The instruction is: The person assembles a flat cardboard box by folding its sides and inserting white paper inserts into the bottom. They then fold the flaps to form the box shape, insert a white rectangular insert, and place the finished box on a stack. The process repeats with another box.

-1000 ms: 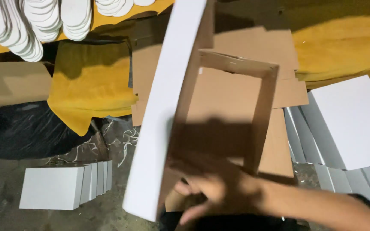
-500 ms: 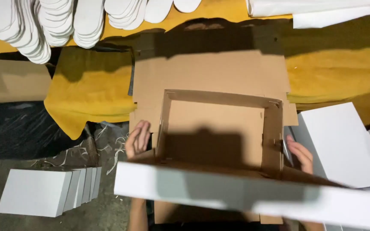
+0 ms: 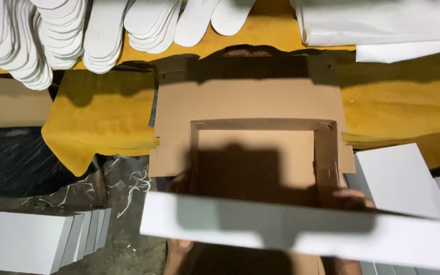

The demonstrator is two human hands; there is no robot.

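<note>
An open cardboard box (image 3: 260, 153), brown inside and white outside, stands in the middle on a flat brown cardboard sheet (image 3: 245, 99). Its long white flap (image 3: 260, 224) lies level across the near side and covers most of both hands. My left hand (image 3: 178, 182) grips the box's left wall, with only the fingers showing above the flap. At the right wall my right hand (image 3: 351, 197) holds the near corner. A dark shadow falls into the box.
Yellow sheets (image 3: 98, 117) lie left and right of the box. Several white sole-shaped cutouts (image 3: 52, 35) are stacked along the top. White folded boxes are stacked at bottom left (image 3: 26, 244) and at the right (image 3: 398, 178). Black plastic (image 3: 11, 158) lies at the left.
The box has swung from tilted upright to lying flat and square, and both hands now hold its side walls. The white flap has come down level in front and slid nearer, hiding the hands more.
</note>
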